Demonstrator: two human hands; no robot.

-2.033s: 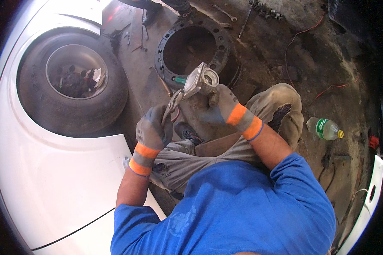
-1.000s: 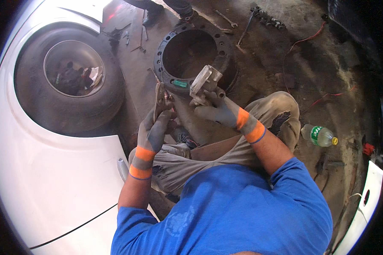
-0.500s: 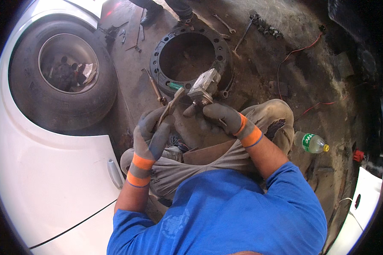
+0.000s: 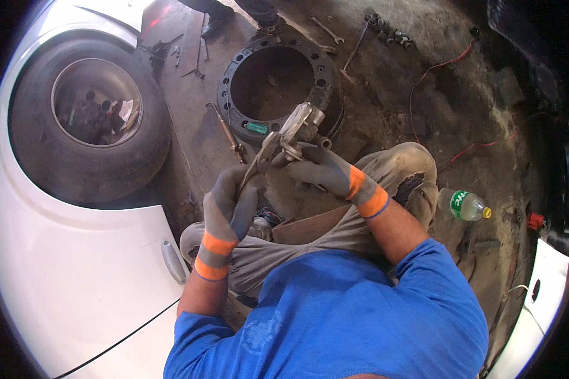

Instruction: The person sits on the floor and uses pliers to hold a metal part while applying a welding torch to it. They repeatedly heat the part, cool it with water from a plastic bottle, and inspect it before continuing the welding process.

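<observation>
My left hand [image 4: 231, 199], in a grey glove with orange cuff bands, is closed around a long, narrow greyish-brown strip-like tool [image 4: 265, 153], its exact kind unclear. My gloved right hand [image 4: 325, 172] grips a silvery cast-metal part [image 4: 295, 128] with a flat plate side and a short round stub. The tool's upper end meets the plate's lower edge or overlaps it; contact cannot be told. Beyond both hands lies a dark brake drum [image 4: 325, 95] with bolt holes round its rim. On that rim rests a small green object [image 4: 256, 128].
A copper-coloured tool with a hooked end [image 4: 229, 134] lies left of the drum. A big tyre [image 4: 35, 145] and white vehicle panel [image 4: 88, 252] fill the left. A wrench [image 4: 326, 30] lies beyond; a plastic bottle [image 4: 470, 206] is at right. Another person's feet [image 4: 269, 25] stand behind the drum.
My right hand has moved left and turned the metal part more edge-on, bringing it up to the strip-like tool. My left hand has shifted slightly right.
</observation>
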